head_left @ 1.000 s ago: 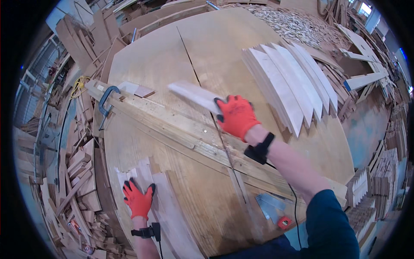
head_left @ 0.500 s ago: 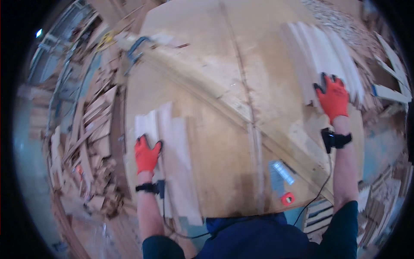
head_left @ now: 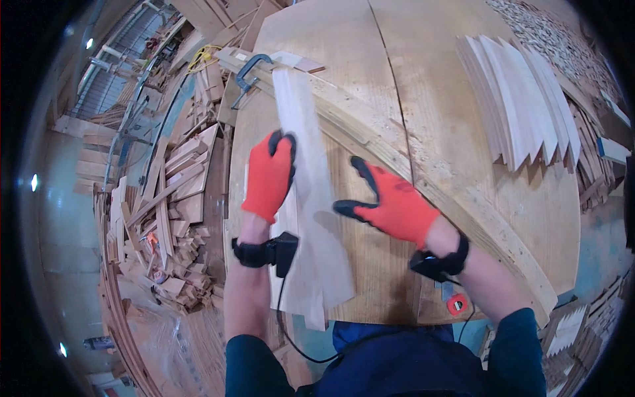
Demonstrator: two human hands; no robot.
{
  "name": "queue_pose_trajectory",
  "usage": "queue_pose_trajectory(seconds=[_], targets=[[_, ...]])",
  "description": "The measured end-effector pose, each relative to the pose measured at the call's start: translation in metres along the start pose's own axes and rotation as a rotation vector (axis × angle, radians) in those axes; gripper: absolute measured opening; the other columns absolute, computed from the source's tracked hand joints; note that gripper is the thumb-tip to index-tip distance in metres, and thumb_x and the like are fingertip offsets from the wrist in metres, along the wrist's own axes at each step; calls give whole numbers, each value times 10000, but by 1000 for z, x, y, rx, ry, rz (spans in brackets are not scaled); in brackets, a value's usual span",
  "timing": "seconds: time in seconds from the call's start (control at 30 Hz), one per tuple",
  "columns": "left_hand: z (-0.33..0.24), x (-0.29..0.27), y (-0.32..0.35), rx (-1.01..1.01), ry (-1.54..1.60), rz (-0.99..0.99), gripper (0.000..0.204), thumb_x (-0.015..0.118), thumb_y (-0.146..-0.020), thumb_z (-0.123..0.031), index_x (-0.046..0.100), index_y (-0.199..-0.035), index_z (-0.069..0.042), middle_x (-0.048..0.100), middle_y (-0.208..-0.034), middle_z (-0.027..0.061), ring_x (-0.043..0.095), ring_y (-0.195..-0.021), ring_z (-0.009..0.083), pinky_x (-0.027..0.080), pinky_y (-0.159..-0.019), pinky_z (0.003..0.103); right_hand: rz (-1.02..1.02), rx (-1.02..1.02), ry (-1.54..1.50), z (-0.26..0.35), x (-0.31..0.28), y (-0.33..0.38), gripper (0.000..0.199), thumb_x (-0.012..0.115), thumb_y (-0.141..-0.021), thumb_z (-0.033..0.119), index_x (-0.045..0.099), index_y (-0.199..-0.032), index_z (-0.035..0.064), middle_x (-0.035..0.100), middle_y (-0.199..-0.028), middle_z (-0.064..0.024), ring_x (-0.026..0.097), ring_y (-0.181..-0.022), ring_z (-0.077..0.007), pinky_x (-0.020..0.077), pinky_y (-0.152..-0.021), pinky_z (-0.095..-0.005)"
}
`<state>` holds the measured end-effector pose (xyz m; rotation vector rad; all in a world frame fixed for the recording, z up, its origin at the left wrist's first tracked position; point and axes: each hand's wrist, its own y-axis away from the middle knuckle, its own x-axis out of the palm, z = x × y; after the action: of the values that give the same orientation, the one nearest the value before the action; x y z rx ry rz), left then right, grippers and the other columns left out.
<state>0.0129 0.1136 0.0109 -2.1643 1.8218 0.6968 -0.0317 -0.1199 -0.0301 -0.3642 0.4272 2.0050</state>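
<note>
My left hand (head_left: pixel 270 175), in a red glove with black fingertips, is closed on the left edge of a long pale wooden board (head_left: pixel 309 145). This thin board is tilted over other pale boards lying at the left front of the plywood table (head_left: pixel 377 278). To the right of it, my right hand (head_left: pixel 395 204) wears a matching glove. Its thumb and fingers are spread toward the board, with a gap between, and hold nothing. Part of the lower boards is hidden by the raised one and my left forearm.
A wooden beam (head_left: pixel 463 205) crosses the table diagonally, with a blue clamp (head_left: pixel 249 74) at its far end. Pale boards with pointed ends (head_left: pixel 519 99) lie at the far right. A red tape measure (head_left: pixel 457 304) sits near the front edge. Wood scraps (head_left: pixel 178 245) are heaped at left.
My right hand has left the far-right boards and come across to the middle. My left hand has moved forward and now grips a board, which is shifted away from me.
</note>
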Motion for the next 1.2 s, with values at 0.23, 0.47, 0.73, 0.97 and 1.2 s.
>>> queue_pose_trajectory(seconds=[0.23,0.47,0.73,0.97,1.2], targets=[[4,92,-46,25,508,109,312,553,-1033,-280,641,-1142,-1,680,-995,96,705,-816,210,613,-728,364,-263,203,442,-7,-37,-21,910,777,-786,384,342,-1516,59,562,-1286,-230,596,-1154,-387,504,-949,-459],[85,129,-59,296,-197,-4,512,585,-959,-301,518,-1418,-84,500,-1465,193,448,-1358,403,345,-1121,483,-180,322,878,-118,-106,8,848,775,-797,314,373,-1502,66,552,-1312,-190,562,-1197,-361,468,-1010,-446],[137,148,-103,407,-726,3,542,566,-944,-361,511,-1447,-164,423,-1561,94,301,-1463,370,177,-1180,576,-195,350,795,-177,-105,30,596,748,-837,211,548,-1382,75,516,-1392,-148,470,-1290,-365,411,-1087,-452],[167,171,-119,542,-472,-209,395,574,-932,-342,662,-1271,-159,575,-1395,75,402,-1389,344,179,-1175,585,-309,183,761,-196,-99,40,468,732,-838,171,643,-1296,147,536,-1370,-134,471,-1283,-356,397,-1091,-449],[167,172,-121,564,-385,-243,356,577,-930,-308,671,-1253,-190,594,-1362,50,423,-1374,317,170,-1173,553,-361,281,706,-190,-94,34,456,718,-851,195,647,-1299,147,554,-1388,-97,487,-1267,-342,392,-1078,-470]])
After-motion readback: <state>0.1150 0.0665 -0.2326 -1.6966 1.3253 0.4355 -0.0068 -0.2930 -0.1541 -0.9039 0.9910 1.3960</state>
